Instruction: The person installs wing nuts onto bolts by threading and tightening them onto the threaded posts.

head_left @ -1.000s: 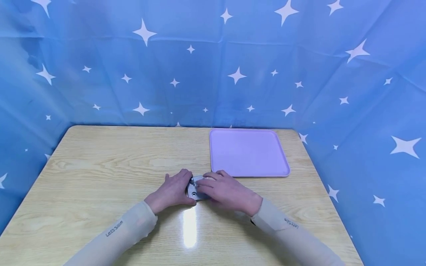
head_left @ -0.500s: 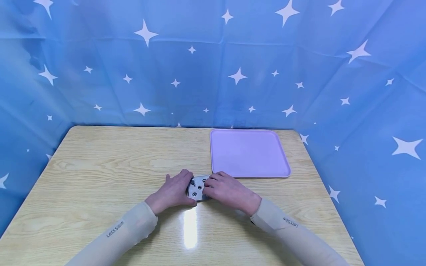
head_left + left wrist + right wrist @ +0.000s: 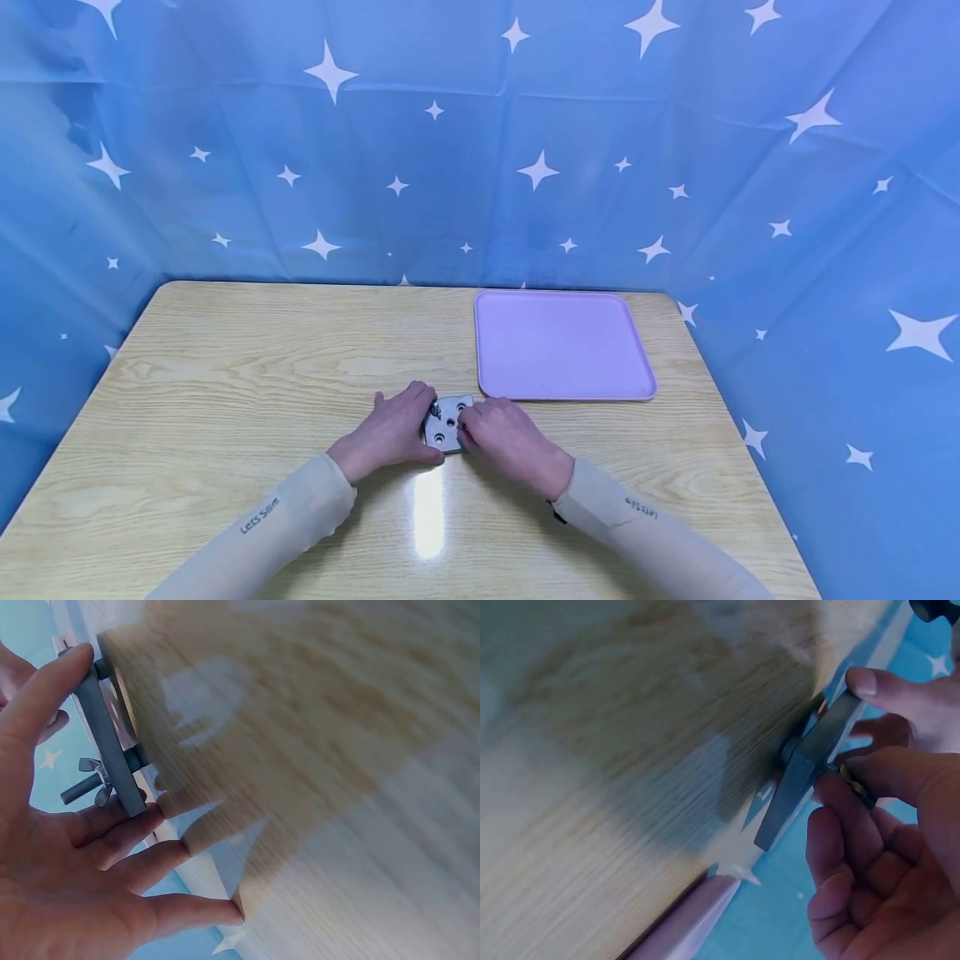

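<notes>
A grey metal plate with several holes stands on short dark pegs, close over the wooden table. My left hand grips its left end, with the thumb at the near edge and the fingers at the far one. Beside those fingers, a wing nut sits on a threaded bolt sticking up from the plate. At the plate's right part, my right hand pinches a small metal fastener between thumb and forefinger. Those fingertips mostly hide it; its other fingers are curled in.
Behind the right hand lies a lilac tray, its near edge close to the knuckles. The pale wooden table spreads around the hands. A blue star-patterned cloth hangs behind it and at both sides.
My right hand's fingers, spread over the plate a second ago, have drawn back to its right part and curled into a pinch, uncovering the holes. The left hand and plate have stayed put.
</notes>
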Demonstrator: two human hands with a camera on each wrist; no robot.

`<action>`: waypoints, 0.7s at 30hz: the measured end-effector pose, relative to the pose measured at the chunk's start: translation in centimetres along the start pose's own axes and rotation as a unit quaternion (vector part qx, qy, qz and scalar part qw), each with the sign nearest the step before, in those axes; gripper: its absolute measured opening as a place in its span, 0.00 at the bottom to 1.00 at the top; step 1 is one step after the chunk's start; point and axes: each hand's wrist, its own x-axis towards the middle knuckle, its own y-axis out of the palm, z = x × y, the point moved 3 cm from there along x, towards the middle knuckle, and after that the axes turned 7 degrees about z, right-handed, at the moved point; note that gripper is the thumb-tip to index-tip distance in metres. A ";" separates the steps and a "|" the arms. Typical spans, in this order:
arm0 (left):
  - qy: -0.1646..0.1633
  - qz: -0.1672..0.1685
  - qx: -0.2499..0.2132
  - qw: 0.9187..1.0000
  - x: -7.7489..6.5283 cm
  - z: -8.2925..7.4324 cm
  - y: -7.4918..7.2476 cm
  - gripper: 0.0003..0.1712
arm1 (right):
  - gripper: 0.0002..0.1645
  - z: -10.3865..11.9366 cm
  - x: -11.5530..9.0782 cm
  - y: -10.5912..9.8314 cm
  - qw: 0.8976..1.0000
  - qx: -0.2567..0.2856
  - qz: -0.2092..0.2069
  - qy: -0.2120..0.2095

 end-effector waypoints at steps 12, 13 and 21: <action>0.001 -0.003 0.005 1.000 0.0 0.0 0.1 0.43 | 0.21 -0.7 -0.5 -1.5 0.996 -0.048 0.074 -0.018; 0.000 -0.002 0.005 1.000 0.0 0.0 0.0 0.43 | 0.23 -0.7 -0.5 -1.7 0.994 -0.059 0.081 -0.044; -0.006 0.004 0.001 1.000 0.1 0.0 -0.1 0.41 | 0.10 -0.9 -0.9 -1.6 0.977 -0.133 0.073 -0.149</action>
